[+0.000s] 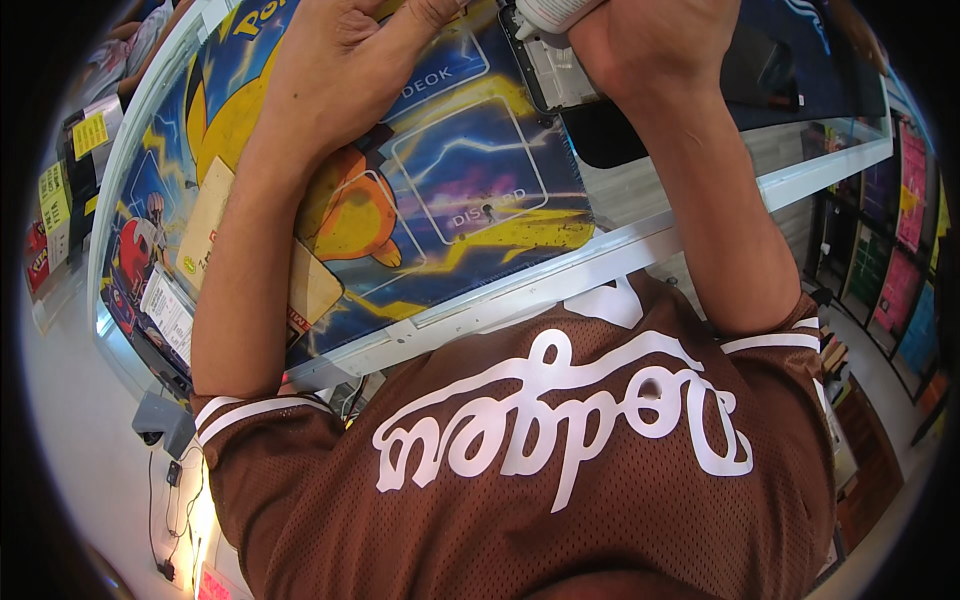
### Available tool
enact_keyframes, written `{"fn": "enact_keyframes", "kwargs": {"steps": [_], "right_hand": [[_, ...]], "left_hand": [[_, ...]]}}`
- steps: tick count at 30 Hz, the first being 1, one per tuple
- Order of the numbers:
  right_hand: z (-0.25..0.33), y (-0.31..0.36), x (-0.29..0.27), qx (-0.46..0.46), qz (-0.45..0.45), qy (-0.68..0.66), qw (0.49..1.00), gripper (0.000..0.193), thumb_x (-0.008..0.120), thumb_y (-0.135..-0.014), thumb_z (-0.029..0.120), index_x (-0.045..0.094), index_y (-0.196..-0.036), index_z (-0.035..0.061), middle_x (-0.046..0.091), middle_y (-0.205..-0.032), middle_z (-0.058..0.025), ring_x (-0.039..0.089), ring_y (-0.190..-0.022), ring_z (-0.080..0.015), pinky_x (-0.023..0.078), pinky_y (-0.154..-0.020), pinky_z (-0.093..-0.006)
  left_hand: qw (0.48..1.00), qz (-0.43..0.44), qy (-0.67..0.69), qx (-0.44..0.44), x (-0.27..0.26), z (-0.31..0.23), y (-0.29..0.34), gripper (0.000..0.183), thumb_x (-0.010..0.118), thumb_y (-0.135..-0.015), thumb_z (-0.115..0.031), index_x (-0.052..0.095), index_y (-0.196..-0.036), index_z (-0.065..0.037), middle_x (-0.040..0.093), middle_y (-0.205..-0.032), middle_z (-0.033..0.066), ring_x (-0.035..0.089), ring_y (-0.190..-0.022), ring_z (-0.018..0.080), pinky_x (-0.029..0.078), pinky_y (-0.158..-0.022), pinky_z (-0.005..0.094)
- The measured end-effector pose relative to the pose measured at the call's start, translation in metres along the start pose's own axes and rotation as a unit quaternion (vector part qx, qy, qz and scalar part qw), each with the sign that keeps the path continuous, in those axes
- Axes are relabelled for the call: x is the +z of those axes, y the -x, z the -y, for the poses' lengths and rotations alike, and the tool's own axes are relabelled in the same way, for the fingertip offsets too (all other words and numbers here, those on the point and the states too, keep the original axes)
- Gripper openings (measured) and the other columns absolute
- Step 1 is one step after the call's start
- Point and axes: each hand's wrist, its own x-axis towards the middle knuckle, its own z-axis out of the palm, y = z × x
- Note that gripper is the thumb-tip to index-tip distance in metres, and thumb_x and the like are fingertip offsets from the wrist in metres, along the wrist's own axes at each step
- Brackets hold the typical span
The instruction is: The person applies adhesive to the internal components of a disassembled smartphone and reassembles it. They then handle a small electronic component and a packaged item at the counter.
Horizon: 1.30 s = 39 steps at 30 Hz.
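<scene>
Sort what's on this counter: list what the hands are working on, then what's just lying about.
In hand:
- left hand, resting on the colourful play mat
- right hand, gripping a white tube-like item over an opened flat device

Lying about:
- tan cardboard pieces
- small white card
- black mat

Two hands: left hand [345, 60], right hand [655, 40]. One colourful play mat [450, 190]. One opened device [555, 65] near counter's far edge.
</scene>
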Motion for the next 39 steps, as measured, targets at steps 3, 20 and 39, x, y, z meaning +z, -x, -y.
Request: {"fn": "enact_keyframes", "kwargs": {"steps": [3, 20, 39], "right_hand": [[0.009, 0.007, 0.012, 0.014, -0.011, -0.002, 1.0, 0.04, 0.053, -0.103, 0.043, 0.044, -0.079, 0.0128, 0.043, -0.059, 0.0017, 0.049, -0.051, -0.012, 0.045, -0.054, -0.0273], [0.002, 0.003, 0.002, 0.015, 0.007, -0.016, 1.0, 0.039, 0.051, -0.104, 0.041, 0.045, -0.078, 0.0126, 0.043, -0.058, 0.0012, 0.05, -0.051, -0.0126, 0.045, -0.055, -0.0278], [0.011, 0.012, 0.01, 0.027, 0.001, 0.003, 1.0, 0.039, 0.052, -0.103, 0.042, 0.046, -0.078, 0.013, 0.044, -0.058, 0.0017, 0.051, -0.051, -0.012, 0.045, -0.054, -0.0271]], "left_hand": [[1.0, -0.002, 0.006, 0.0, 0.0, 0.0, 0.0, 0.022, 0.063, -0.096, -0.013, 0.074, -0.112, -0.002, 0.065, -0.113, 0.0106, 0.061, -0.106, 0.0226, 0.046, -0.093, 0.0327], [0.999, -0.016, 0.023, 0.018, 0.004, 0.006, 0.002, 0.021, 0.063, -0.097, -0.012, 0.074, -0.111, -0.002, 0.065, -0.113, 0.011, 0.061, -0.107, 0.0228, 0.045, -0.093, 0.0329], [1.0, 0.002, 0.011, 0.006, 0.0, 0.002, 0.002, 0.02, 0.063, -0.096, -0.012, 0.074, -0.109, -0.002, 0.064, -0.114, 0.0101, 0.06, -0.107, 0.0227, 0.044, -0.094, 0.033]]}}
